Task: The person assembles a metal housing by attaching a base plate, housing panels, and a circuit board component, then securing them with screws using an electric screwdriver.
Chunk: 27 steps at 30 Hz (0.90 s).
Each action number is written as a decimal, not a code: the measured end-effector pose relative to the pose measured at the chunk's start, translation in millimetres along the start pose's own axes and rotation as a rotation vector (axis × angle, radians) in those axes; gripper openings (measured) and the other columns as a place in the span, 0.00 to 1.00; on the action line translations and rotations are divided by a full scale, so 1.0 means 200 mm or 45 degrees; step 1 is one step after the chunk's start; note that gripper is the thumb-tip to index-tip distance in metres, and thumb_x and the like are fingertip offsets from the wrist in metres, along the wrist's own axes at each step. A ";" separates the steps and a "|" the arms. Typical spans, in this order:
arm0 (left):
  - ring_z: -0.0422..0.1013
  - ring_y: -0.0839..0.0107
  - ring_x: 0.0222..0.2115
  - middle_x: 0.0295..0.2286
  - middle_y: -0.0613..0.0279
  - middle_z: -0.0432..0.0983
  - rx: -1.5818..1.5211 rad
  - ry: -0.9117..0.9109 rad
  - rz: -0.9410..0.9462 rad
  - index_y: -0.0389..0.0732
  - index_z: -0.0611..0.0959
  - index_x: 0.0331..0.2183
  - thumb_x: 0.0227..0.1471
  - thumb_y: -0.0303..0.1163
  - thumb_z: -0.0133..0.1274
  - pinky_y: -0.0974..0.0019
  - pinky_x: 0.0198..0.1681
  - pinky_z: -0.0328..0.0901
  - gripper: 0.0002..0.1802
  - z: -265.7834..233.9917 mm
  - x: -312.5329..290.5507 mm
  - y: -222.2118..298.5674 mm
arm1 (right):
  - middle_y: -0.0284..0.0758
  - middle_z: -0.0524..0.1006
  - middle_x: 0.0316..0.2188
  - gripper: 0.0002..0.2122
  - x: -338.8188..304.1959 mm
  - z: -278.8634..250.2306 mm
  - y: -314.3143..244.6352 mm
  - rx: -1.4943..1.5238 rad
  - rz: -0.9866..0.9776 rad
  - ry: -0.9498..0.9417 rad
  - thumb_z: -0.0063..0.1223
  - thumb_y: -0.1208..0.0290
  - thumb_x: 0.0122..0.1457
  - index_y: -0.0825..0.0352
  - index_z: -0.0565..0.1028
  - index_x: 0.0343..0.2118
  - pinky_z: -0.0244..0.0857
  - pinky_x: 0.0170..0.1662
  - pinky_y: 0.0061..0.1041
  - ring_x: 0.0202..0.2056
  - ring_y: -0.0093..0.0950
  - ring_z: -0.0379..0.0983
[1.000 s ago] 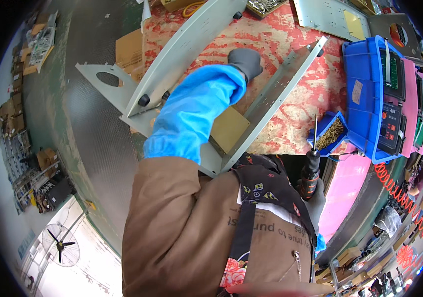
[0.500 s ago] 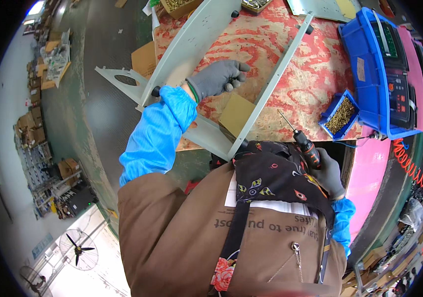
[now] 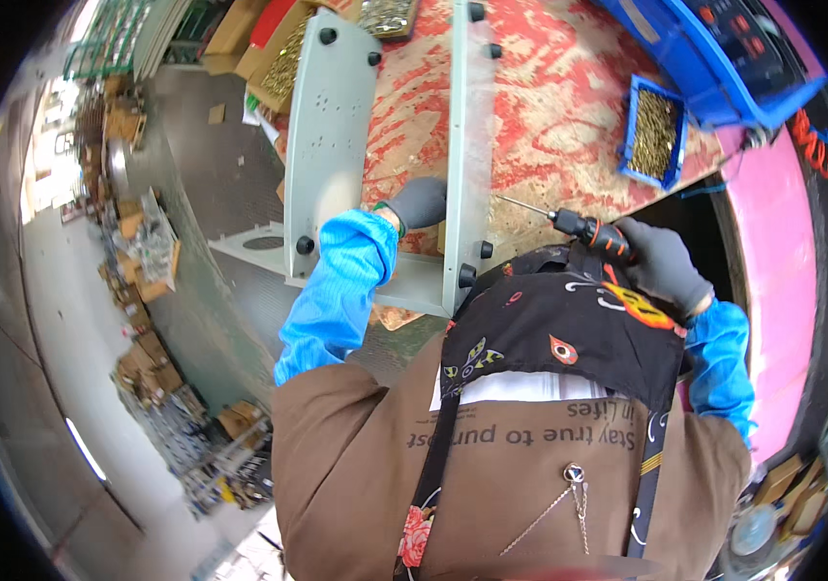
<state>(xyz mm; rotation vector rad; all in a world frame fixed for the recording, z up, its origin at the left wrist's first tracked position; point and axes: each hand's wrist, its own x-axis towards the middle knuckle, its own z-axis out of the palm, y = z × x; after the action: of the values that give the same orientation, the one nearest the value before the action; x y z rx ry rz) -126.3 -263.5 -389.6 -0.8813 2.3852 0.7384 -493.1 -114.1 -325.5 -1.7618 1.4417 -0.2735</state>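
Note:
A grey sheet-metal frame (image 3: 327, 126) stands on the worn red-and-tan workbench (image 3: 559, 107), its two long panels joined by a crosspiece at the near end. Black rubber feet (image 3: 305, 245) stick out from the panels. My left hand (image 3: 419, 203), in a grey glove, reaches between the panels; its fingers disappear behind the right-hand panel. Closed around a black-and-orange power screwdriver (image 3: 583, 229) is my gloved right hand (image 3: 664, 261). The long thin bit points left towards the right-hand panel, its tip a little short of it.
A small blue bin (image 3: 626, 165) of brass-coloured screws sits on the right of the bench. Beyond it is a large blue crate (image 3: 714, 92) holding devices. A cardboard box (image 3: 254, 63) of brass parts lies far left. A coiled red hose (image 3: 826, 160) hangs at right.
The frame appears turned more upright in view, its feet now facing me. My left hand has gone behind the right-hand panel. The screwdriver has swung so its bit points left at the panel.

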 end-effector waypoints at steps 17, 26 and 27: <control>0.71 0.79 0.32 0.33 0.60 0.77 -1.464 0.339 -0.345 0.32 0.77 0.41 0.55 0.33 0.43 0.75 0.35 0.65 0.17 -0.24 -0.07 0.04 | 0.41 0.73 0.25 0.17 0.06 -0.02 0.03 -0.029 -0.018 0.110 0.59 0.73 0.40 0.62 0.69 0.36 0.63 0.31 0.37 0.31 0.44 0.71; 0.64 0.81 0.18 0.21 0.68 0.73 -1.383 0.423 -0.420 0.35 0.79 0.37 0.55 0.37 0.44 0.75 0.19 0.57 0.16 -0.22 0.00 0.05 | 0.40 0.71 0.26 0.15 0.20 -0.15 -0.01 -0.188 -0.161 0.088 0.57 0.77 0.37 0.63 0.69 0.33 0.63 0.33 0.36 0.33 0.42 0.70; 0.64 0.81 0.18 0.21 0.68 0.73 -1.397 0.439 -0.423 0.35 0.79 0.37 0.55 0.37 0.44 0.75 0.19 0.57 0.16 -0.22 0.00 0.05 | 0.40 0.71 0.26 0.15 0.21 -0.16 -0.01 -0.209 -0.147 0.066 0.56 0.77 0.37 0.63 0.69 0.32 0.63 0.33 0.36 0.33 0.42 0.70</control>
<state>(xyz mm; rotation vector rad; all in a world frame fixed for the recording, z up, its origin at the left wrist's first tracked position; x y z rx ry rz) -144.3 -285.9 -354.0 -1.8789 1.8717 1.9131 -497.5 -166.2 -316.7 -1.9879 1.4354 -0.2689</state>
